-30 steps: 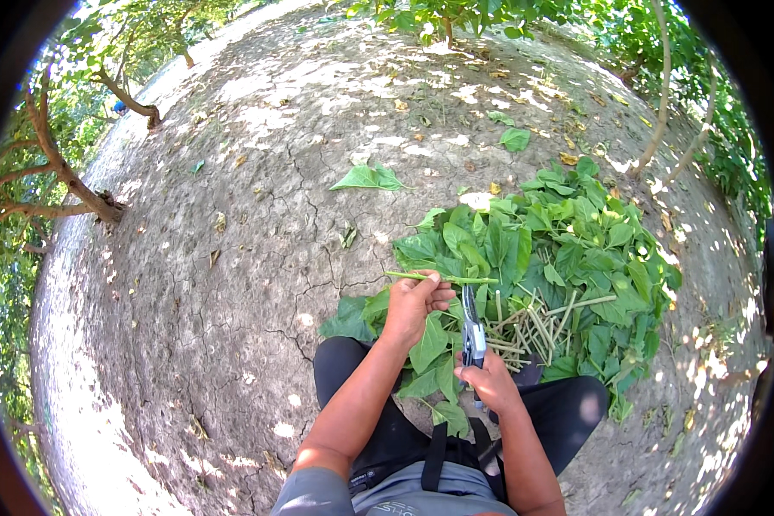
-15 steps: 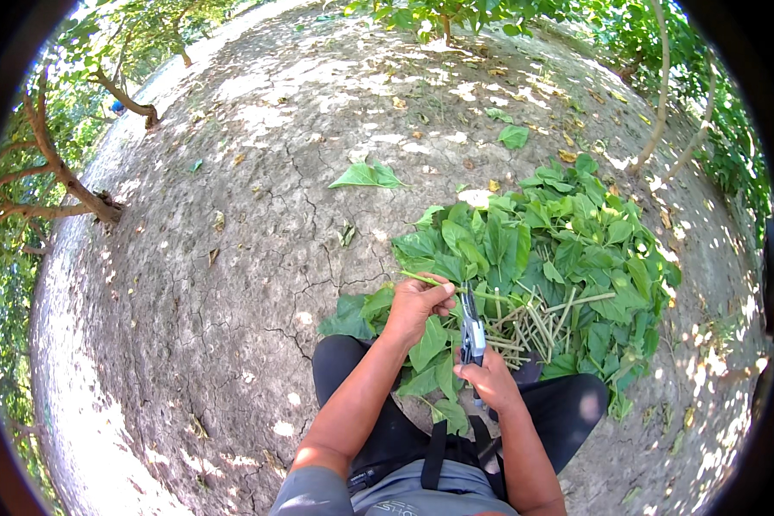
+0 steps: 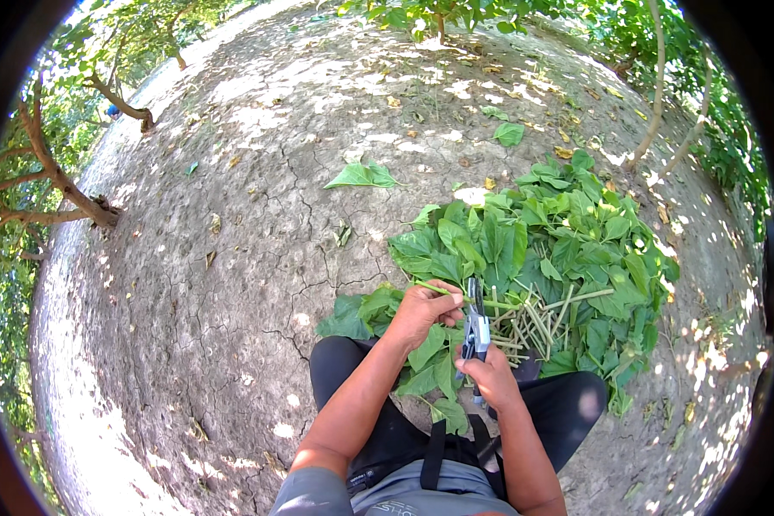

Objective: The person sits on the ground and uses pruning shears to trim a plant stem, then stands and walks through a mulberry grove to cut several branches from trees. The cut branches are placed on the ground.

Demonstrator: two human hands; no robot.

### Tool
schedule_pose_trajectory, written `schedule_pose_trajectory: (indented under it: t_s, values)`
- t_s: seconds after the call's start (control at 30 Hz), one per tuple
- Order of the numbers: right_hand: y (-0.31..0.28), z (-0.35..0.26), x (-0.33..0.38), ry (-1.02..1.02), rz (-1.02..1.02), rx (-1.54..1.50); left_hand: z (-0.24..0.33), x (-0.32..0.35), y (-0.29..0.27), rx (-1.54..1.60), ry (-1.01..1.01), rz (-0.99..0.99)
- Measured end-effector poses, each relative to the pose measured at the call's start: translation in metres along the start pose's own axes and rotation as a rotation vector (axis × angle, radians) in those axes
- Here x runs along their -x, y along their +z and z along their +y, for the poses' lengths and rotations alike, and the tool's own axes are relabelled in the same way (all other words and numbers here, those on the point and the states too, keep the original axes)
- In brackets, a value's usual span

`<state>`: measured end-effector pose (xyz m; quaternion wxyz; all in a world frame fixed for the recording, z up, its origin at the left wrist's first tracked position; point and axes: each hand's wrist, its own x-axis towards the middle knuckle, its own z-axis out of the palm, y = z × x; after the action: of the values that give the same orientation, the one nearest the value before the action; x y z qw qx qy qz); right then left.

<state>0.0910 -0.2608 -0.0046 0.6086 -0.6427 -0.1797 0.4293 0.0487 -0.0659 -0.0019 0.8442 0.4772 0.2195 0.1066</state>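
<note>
My left hand point(image 3: 427, 312) pinches a thin green stem point(image 3: 431, 286) that runs rightward across the blades of a pair of pruning shears. The pruning shears point(image 3: 476, 327), grey and black, are gripped in my right hand point(image 3: 492, 376), with their blades pointing away from me at the stem. Just right of the blades lies a small heap of cut pale-green stem pieces point(image 3: 537, 325). A large pile of broad green leaves point(image 3: 576, 232) spreads behind and to the right of it. More leaves point(image 3: 434, 370) lie between my legs, below my left hand.
Dry cracked soil point(image 3: 232, 284) surrounds me, with a loose green leaf point(image 3: 361, 175) ahead and another leaf point(image 3: 508, 134) farther off. A branching trunk point(image 3: 69, 185) stands at the left, and slender trunks point(image 3: 658, 95) rise at the far right. My bent knees flank the work.
My left hand has shifted slightly right and down with the stem, closer to the blades. The shears have turned and moved a little to the right in my right hand.
</note>
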Motion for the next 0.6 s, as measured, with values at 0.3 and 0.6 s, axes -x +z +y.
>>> schedule_pose_trajectory:
  t_s: [0.3,0.6]
  values:
    - [0.0012,-0.0048,0.0036,-0.001,0.034,0.038,-0.0021,-0.0005,-0.0003,0.014,-0.034,0.002]
    - [0.0028,-0.0067,0.0066,-0.024,0.067,0.001,-0.0007,0.0001,0.0012,0.043,-0.051,-0.012]
